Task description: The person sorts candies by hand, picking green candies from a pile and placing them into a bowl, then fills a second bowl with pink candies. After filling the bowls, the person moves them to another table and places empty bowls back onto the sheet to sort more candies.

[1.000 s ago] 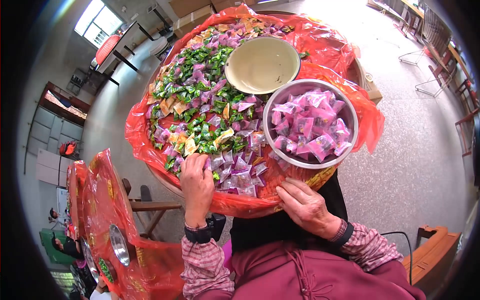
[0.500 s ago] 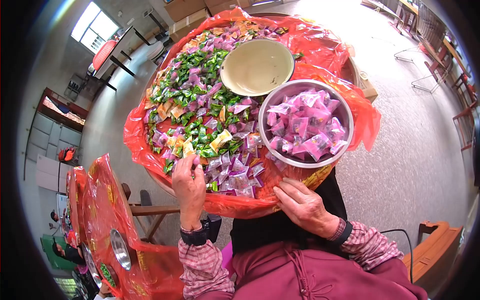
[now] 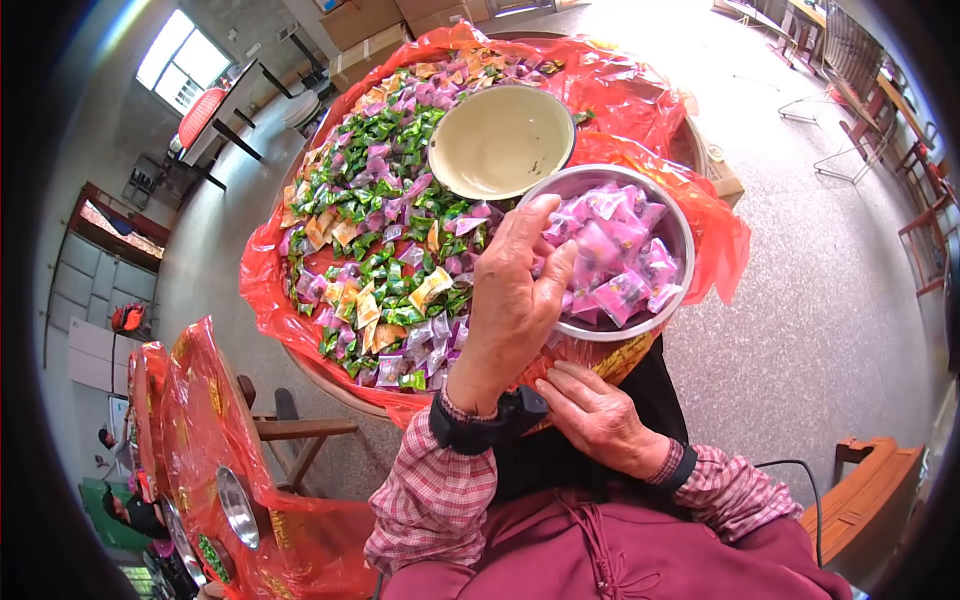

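My left hand (image 3: 510, 290) is over the left rim of the metal bowl (image 3: 683, 290), its thumb and index finger apart with no packet gripped between them. Pink wrapped packets (image 3: 625, 295) fill the bowl; one near the fingertips is blurred. My right hand (image 3: 605, 425) rests below the bowl at the near edge of the red plastic sheet (image 3: 270, 290), fingers loosely extended, holding nothing. Green, orange and purple packets (image 3: 370, 190) are spread over the sheet on the round table. A cream bowl (image 3: 500, 140), empty inside, sits behind the metal one.
Another red-covered table (image 3: 220, 420) with a metal bowl (image 3: 238, 508) is at lower left. A person in dark clothing (image 3: 140, 510) is beyond it. A wooden stool (image 3: 300, 430) stands near the round table. Wooden furniture (image 3: 875, 500) is at lower right; cardboard boxes (image 3: 365, 50) are behind.
My left hand has moved right and up from the near packets to the metal bowl, and its pinched fingers have parted. My right hand has barely moved. The view has shifted slightly.
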Demonstrator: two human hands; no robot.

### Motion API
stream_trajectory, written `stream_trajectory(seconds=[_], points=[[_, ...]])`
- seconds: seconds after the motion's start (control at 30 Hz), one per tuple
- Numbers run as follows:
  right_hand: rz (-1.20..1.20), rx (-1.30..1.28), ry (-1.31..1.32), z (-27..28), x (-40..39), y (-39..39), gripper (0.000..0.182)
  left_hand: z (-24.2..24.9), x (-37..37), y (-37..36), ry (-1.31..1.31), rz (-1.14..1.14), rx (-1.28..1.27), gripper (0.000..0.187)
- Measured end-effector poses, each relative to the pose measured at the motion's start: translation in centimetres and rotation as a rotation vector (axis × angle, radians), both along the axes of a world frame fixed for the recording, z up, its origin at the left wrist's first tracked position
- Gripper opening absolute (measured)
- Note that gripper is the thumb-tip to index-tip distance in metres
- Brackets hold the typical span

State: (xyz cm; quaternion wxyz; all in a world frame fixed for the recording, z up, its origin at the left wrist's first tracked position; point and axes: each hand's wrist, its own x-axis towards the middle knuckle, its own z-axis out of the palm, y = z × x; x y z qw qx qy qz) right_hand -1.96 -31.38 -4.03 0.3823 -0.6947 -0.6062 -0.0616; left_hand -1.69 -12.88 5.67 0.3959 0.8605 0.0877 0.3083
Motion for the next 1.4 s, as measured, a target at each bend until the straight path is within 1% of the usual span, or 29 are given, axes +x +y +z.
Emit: stream_trajectory(seconds=[0.07, 0.1, 0.13, 0.2, 0.23, 0.3, 0.33, 0.4, 0.43, 0.47, 0.57, 0.67, 0.7, 0.77, 0.8, 0.87, 0.9, 0.93, 1.0, 1.07, 1.13, 1.17, 1.27, 1.3, 1.37, 1.4], points=[[-0.006, 0.009, -0.009, -0.1, 0.1, 0.0, 0.049, -0.2, 0.3, 0.6, 0.004, 0.034, -0.012, 0.038], [-0.007, 0.011, -0.022, -0.2, 0.1, 0.0, 0.05, -0.6, 0.1, 1.2, -0.016, 0.065, -0.113, 0.036], [-0.008, 0.012, -0.033, -0.2, 0.0, 0.0, 0.051, -1.0, -0.4, 2.4, -0.009, 0.095, -0.057, 0.035], [-0.013, 0.017, -0.026, -0.2, 0.0, -0.1, 0.051, -2.2, -1.9, 5.3, 0.086, 0.144, 0.017, 0.03], [-0.01, 0.02, -0.026, -0.2, 0.0, 0.0, 0.052, -2.8, -2.7, 6.8, 0.09, 0.138, 0.019, 0.03], [-0.013, 0.023, -0.025, -0.4, 0.0, 0.1, 0.051, -4.0, -3.6, 9.1, 0.32, 0.19, 0.412, 0.023], [-0.008, 0.025, -0.028, -0.4, 0.0, 0.1, 0.051, -4.7, -3.6, 9.6, 0.319, 0.187, 0.409, 0.023], [-0.011, 0.023, -0.034, -0.4, 0.0, 0.1, 0.051, -5.4, -3.3, 10.2, 0.463, 0.181, 0.674, 0.029], [-0.012, 0.024, -0.037, -0.3, 0.0, 0.1, 0.051, -5.7, -2.8, 10.4, 0.56, 0.195, 0.649, 0.031], [-0.01, 0.021, -0.038, -0.3, 0.0, 0.1, 0.051, -5.7, -2.3, 10.4, 0.559, 0.196, 0.647, 0.031], [-0.013, 0.027, -0.032, -0.2, 0.0, 0.1, 0.051, -5.7, -1.0, 10.8, 0.688, 0.246, 0.633, 0.04], [-0.018, 0.026, -0.037, -0.2, 0.0, 0.1, 0.05, -5.7, -0.7, 11.4, 0.744, 0.227, 0.61, 0.037], [-0.015, 0.021, -0.035, -0.2, 0.1, 0.1, 0.047, -6.0, -0.9, 11.7, 0.744, 0.224, 0.614, 0.037], [-0.02, 0.017, -0.03, -0.3, 0.2, 0.0, 0.044, -6.3, -2.0, 11.8, 0.483, 0.169, 0.627, 0.032], [-0.016, 0.019, -0.026, -0.4, 0.1, 0.0, 0.044, -6.2, -2.5, 11.5, 0.484, 0.162, 0.631, 0.032], [-0.016, 0.021, -0.018, -0.6, 0.1, 0.0, 0.044, -5.6, -3.7, 11.0, 0.388, 0.249, 0.48, 0.024], [-0.013, 0.026, -0.015, -0.6, 0.1, 0.0, 0.044, -5.1, -4.1, 11.1, 0.38, 0.274, 0.212, 0.017], [-0.009, 0.032, -0.014, -0.6, 0.1, 0.0, 0.044, -4.7, -4.3, 10.8, 0.246, 0.271, -0.068, 0.011], [-0.007, 0.034, -0.004, -0.6, 0.1, 0.0, 0.044, -3.4, -4.7, 10.8, 0.085, 0.259, -0.251, 0.008], [-0.005, 0.035, 0.003, -0.5, 0.1, 0.0, 0.043, -2.8, -4.9, 11.0, 0.085, 0.271, -0.242, 0.01], [-0.003, 0.031, 0.003, -0.5, 0.0, 0.0, 0.043, -1.0, -4.1, 9.5, 0.086, 0.209, -0.412, 0.014], [-0.001, 0.029, 0.001, -0.4, 0.0, 0.0, 0.043, -0.3, -3.8, 8.9, 0.125, 0.14, -0.44, 0.017], [0.0, 0.035, 0.013, -0.4, -0.1, 0.1, 0.042, 0.4, -1.4, 6.8, 0.155, -0.003, -0.416, 0.022], [-0.002, 0.029, 0.005, -0.5, -0.1, 0.1, 0.042, 0.3, -0.4, 5.9, 0.15, -0.002, -0.418, 0.022], [-0.003, 0.025, -0.007, -0.5, 0.0, 0.0, 0.042, 0.2, 1.2, 4.4, 0.092, -0.272, -0.471, 0.029], [0.002, 0.025, -0.004, -0.5, 0.0, 0.0, 0.042, 0.5, 1.5, 4.2, 0.089, -0.273, -0.469, 0.029]])
